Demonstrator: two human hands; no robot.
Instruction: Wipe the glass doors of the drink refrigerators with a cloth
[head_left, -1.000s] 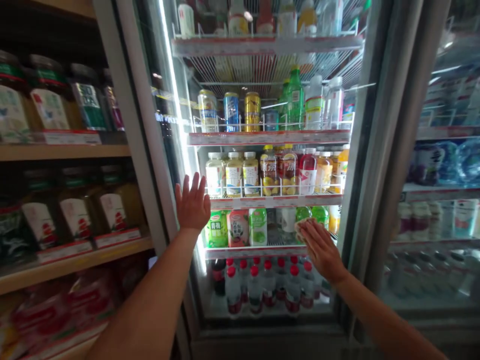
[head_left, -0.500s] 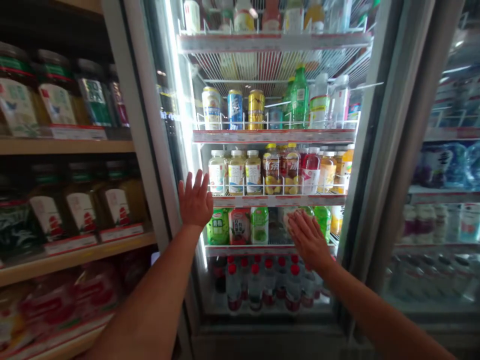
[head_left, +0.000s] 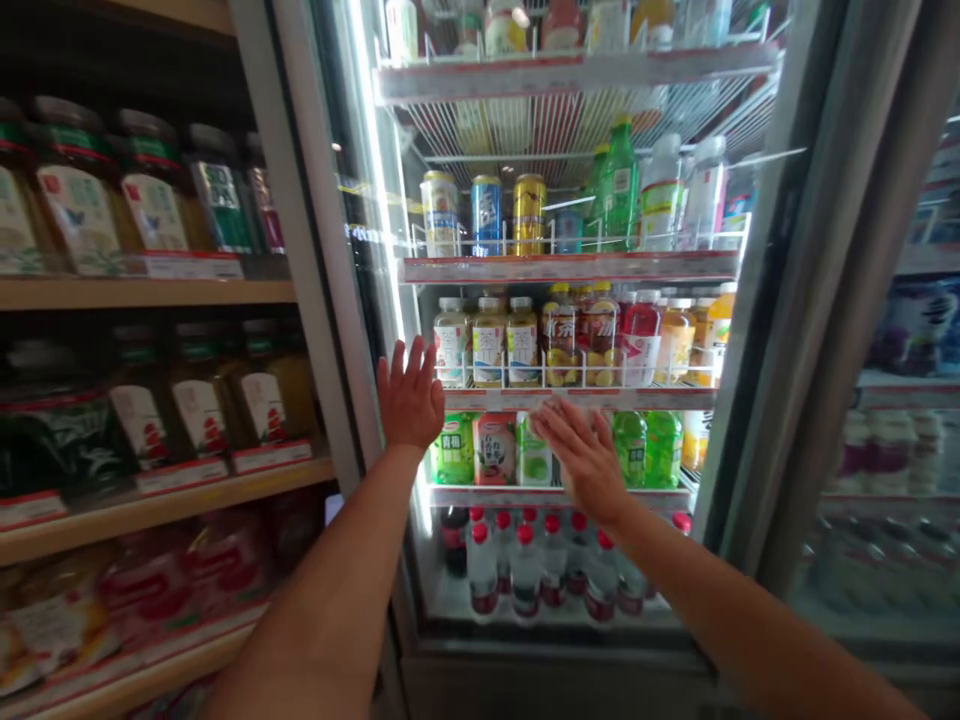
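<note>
1. I have my left hand (head_left: 409, 398) spread open at the glass door (head_left: 361, 275), 12 o'clock.
2. My right hand (head_left: 577, 450) slants toward 10 o'clock; I cannot tell if it grips anything.
3. It partly blocks a green-and-white container (head_left: 535, 464); shelved bottles (head_left: 154, 208) stand at 9 o'clock.

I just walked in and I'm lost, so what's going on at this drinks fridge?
A person is at the glass front of a lit drinks fridge, bare hands raised. The left hand is spread near its left side; the right hand is just left of two green bottles. I can't tell whether its fingers hold anything.
</note>
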